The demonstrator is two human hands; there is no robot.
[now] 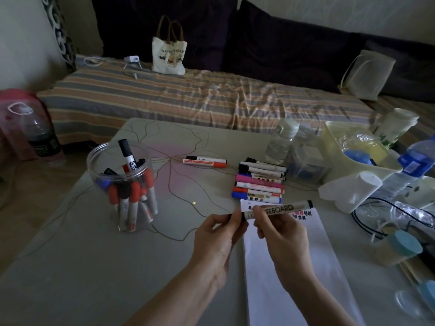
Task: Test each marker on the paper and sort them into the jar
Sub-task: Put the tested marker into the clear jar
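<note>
A black whiteboard marker (286,208) lies level in the air between both hands, above the top of the white paper (289,262). My left hand (219,234) pinches its black cap end. My right hand (280,229) holds the barrel near the cap. Red and black test marks show on the paper's top edge. A clear plastic jar (122,187) at the left holds several red, black and blue markers. A row of several markers (259,182) lies behind the paper. Two more markers (204,161) lie apart at mid-table.
Clear bottles (280,142), a yellow-green tray (353,147), a paper roll (350,191), cables and blue-lidded containers (400,248) crowd the table's right side. A striped bed with a tote bag (168,52) lies behind. A dark bottle (42,137) stands at the far left.
</note>
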